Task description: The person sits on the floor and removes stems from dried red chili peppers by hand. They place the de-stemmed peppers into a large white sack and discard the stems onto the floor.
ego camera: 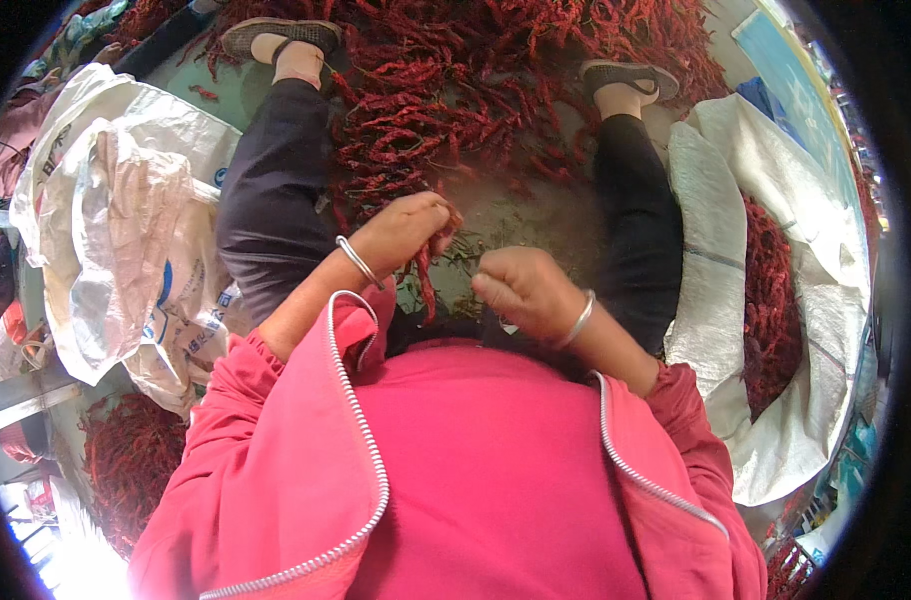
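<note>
My left hand, with a silver bangle at the wrist, is closed around dried red chili peppers that hang below its fingers. To its right, my right hand, also with a bangle, is curled over the floor between my legs; whether anything is inside its fingers cannot be told. Beyond both hands a large heap of dried red chili peppers spreads over the floor between my feet. Bits of stem and debris lie on the floor under my hands.
On the right stands an open white woven sack with red chili peppers inside. White woven sacks lie crumpled on the left, and another chili pile is below them. Part of another person shows at the upper left edge.
</note>
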Demonstrator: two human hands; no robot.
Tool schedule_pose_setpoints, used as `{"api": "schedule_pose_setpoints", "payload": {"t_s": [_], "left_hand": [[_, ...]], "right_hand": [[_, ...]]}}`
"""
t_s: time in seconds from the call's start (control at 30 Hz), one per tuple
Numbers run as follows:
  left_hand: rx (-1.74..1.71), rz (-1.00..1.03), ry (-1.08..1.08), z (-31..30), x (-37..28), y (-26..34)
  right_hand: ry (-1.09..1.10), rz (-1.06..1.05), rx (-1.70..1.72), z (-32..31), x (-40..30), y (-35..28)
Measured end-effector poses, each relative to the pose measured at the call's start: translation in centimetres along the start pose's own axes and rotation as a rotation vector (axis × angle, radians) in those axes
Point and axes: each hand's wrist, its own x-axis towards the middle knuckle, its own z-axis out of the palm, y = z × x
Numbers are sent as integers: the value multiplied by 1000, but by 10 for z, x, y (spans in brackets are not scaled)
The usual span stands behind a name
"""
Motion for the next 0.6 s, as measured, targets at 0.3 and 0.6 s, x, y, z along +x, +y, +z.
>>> {"api": "schedule_pose_setpoints", "payload": {"t_s": [0.3, 0.6], "left_hand": [[-668, -134, -10, -19, 17, -23], [-774, -238, 38, -27, 33, -37]], "right_hand": [[-332, 611, -653, -32, 7, 114], [10, 616, -519, -24, 65, 158]]}}
